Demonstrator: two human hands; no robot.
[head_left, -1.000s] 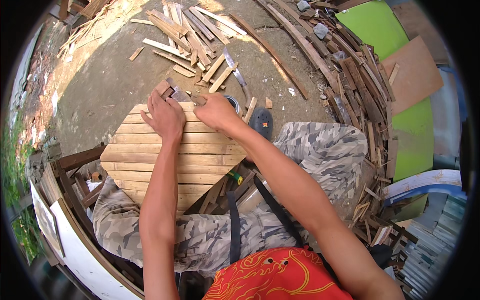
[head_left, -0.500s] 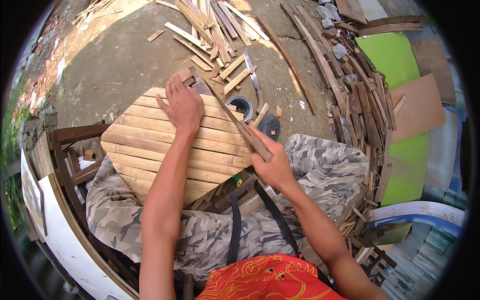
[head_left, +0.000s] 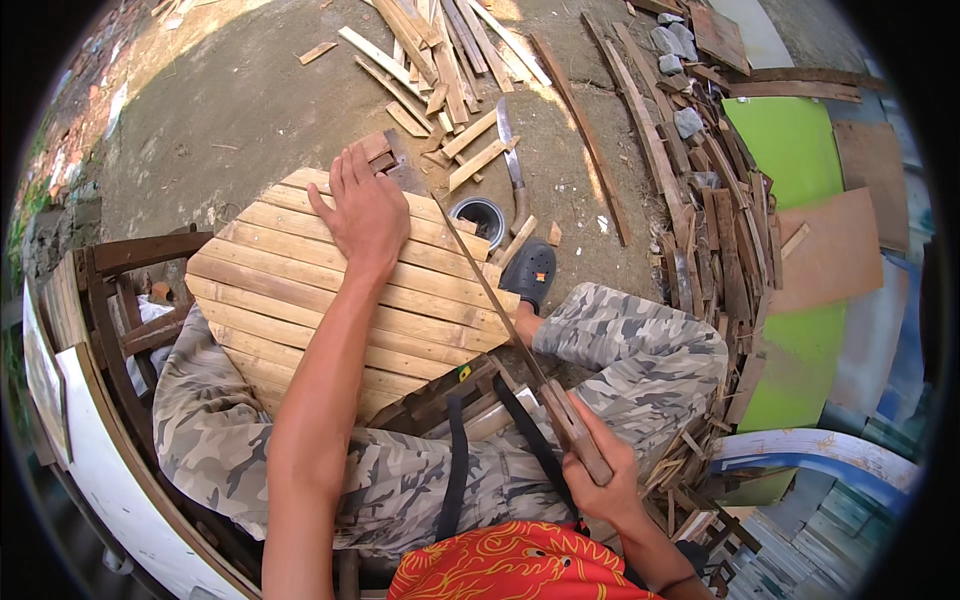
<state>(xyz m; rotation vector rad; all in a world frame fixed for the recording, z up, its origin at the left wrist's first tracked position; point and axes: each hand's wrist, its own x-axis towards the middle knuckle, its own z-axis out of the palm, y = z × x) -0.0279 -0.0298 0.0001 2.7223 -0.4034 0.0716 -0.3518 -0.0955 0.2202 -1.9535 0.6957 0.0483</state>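
The left hand [head_left: 368, 215] lies on a pale yellow, slatted wooden panel [head_left: 330, 290] near its far edge, fingers stretched toward a reddish-brown wooden block [head_left: 378, 150]; whether they grip it, I cannot tell. The right hand [head_left: 605, 460] has its fingers wrapped around the brown handle of a long, thin-bladed tool [head_left: 568, 425], whose blade slants over the panel's right edge.

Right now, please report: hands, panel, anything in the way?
Left hand on slatted wooden panel. Right hand gripping long wooden-handled blade, angled across panel's right side. Possible obstruction: left hand, near blade's tip.
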